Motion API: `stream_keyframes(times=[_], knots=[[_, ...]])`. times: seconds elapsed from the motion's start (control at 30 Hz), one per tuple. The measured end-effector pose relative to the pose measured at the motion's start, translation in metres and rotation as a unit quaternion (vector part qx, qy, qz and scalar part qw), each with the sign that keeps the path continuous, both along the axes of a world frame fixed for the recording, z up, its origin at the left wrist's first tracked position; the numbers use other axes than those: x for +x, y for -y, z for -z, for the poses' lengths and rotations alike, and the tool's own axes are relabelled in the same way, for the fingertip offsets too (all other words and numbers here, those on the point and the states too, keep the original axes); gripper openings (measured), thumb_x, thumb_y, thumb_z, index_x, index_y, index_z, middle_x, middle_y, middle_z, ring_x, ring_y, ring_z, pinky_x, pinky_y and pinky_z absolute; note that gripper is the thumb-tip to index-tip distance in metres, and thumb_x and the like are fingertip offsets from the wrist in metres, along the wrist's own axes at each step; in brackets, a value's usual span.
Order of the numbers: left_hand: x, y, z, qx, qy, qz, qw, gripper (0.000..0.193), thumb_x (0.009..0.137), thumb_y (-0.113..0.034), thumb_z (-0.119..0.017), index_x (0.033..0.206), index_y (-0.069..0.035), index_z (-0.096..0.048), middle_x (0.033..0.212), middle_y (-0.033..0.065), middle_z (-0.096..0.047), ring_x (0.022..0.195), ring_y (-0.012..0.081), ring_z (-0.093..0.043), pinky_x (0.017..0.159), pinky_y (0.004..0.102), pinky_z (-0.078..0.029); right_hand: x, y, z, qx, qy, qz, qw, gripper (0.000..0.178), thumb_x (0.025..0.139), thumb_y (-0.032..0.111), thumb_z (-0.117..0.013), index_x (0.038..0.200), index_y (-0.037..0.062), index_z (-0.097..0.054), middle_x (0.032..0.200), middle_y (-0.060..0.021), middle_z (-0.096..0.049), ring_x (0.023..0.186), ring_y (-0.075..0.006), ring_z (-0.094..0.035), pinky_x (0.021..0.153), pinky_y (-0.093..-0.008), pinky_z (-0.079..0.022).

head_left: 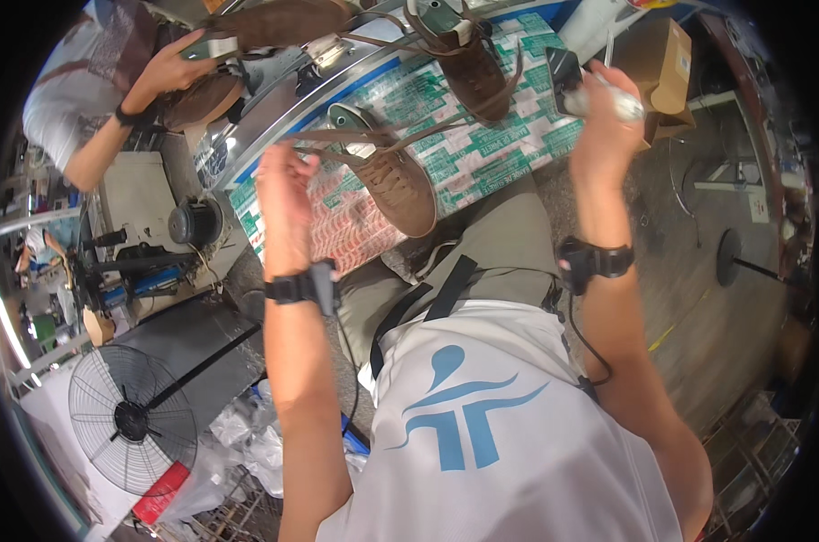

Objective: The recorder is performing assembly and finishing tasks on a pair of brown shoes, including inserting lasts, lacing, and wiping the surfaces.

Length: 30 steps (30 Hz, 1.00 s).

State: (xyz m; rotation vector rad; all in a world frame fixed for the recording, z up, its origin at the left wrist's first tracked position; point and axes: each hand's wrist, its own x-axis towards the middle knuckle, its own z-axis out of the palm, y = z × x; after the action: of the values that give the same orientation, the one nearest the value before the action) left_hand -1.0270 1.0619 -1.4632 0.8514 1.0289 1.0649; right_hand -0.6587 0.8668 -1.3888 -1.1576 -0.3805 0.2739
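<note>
Brown shoe (400,185) lies sole-down beside my left hand (283,194), which pinches its laces (355,137) taut, right hand (604,117) gripping a white tube (619,101).

Shoe (400,185), centre of frame: brown upper, brown laces, pale green-grey lining. Second shoe (474,68), upper centre: same brown, same lining colour. Surface (482,158) covering: patchwork print of green-and-white panels, shifting to red-and-white at its lower left end; blue edge strip along the upper side. Wrist straps (292,287), on both forearms: black. Shirt (500,434), lower centre: white with a light blue emblem. Trousers (509,235): olive-grey. Cardboard box (667,68), upper right: plain tan. Fan (131,417), lower left: black wire grille. Object in the right hand (604,135): white.
</note>
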Motion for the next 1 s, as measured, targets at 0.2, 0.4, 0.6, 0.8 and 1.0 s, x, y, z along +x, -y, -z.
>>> stream_keyframes(times=[0.2, 0.4, 0.6, 0.8, 1.0], knots=[[-0.002, -0.033, -0.014, 0.018, -0.068, -0.078, 0.994, 0.093, 0.100, -0.019, -0.079, 0.171, 0.006, -0.023, 0.167, 0.0327, -0.041, 0.156, 0.0397, -0.046, 0.131, 0.0543, -0.034, 0.024, 0.061, 0.085, -0.072, -0.223, -0.216, 0.948, 0.042, 0.112, 0.039, -0.065, 0.129, 0.0012, -0.070, 0.112, -0.0105, -0.076, 0.100, -0.0171, -0.072, 0.088, -0.0321, -0.057], [0.050, -0.004, -0.001, 0.156, -0.319, 0.247, 0.902, 0.082, 0.089, -0.023, -0.091, 0.160, -0.005, -0.056, 0.165, 0.0284, -0.053, 0.153, 0.0392, -0.052, 0.125, 0.0451, -0.043, -0.101, 0.035, 0.067, -0.242, 0.064, -0.474, 0.844, 0.057, 0.103, 0.037, -0.071, 0.143, -0.0021, -0.065, 0.120, -0.0178, -0.074, 0.107, -0.0286, -0.072, 0.091, -0.0422, -0.057], [0.062, -0.002, -0.020, 0.316, -0.481, 0.292, 0.764, 0.059, 0.088, -0.018, -0.092, 0.143, -0.007, -0.073, 0.146, 0.0225, -0.070, 0.139, 0.0375, -0.065, 0.117, 0.0430, -0.049, -0.131, -0.015, 0.074, -0.226, 0.512, -0.369, 0.742, 0.078, 0.084, 0.034, -0.083, 0.147, -0.0063, -0.059, 0.111, -0.0186, -0.064, 0.106, -0.0393, -0.062, 0.098, -0.0492, -0.049], [0.066, -0.004, -0.014, 0.321, -0.451, 0.267, 0.789, 0.054, 0.088, -0.020, -0.092, 0.138, -0.005, -0.076, 0.144, 0.0238, -0.070, 0.136, 0.0387, -0.066, 0.115, 0.0447, -0.051, -0.126, -0.022, 0.077, -0.214, 0.529, -0.380, 0.728, 0.078, 0.081, 0.032, -0.085, 0.144, -0.0074, -0.060, 0.110, -0.0185, -0.063, 0.105, -0.0388, -0.062, 0.096, -0.0503, -0.048], [0.074, -0.001, 0.005, 0.352, -0.436, 0.219, 0.799, 0.055, 0.081, -0.021, -0.094, 0.133, -0.009, -0.079, 0.142, 0.0247, -0.070, 0.130, 0.0441, -0.068, 0.113, 0.0484, -0.054, -0.127, -0.034, 0.075, -0.198, 0.421, -0.432, 0.773, 0.068, 0.081, 0.030, -0.083, 0.134, -0.0087, -0.065, 0.106, -0.0216, -0.066, 0.102, -0.0419, -0.066, 0.091, -0.0516, -0.052]])
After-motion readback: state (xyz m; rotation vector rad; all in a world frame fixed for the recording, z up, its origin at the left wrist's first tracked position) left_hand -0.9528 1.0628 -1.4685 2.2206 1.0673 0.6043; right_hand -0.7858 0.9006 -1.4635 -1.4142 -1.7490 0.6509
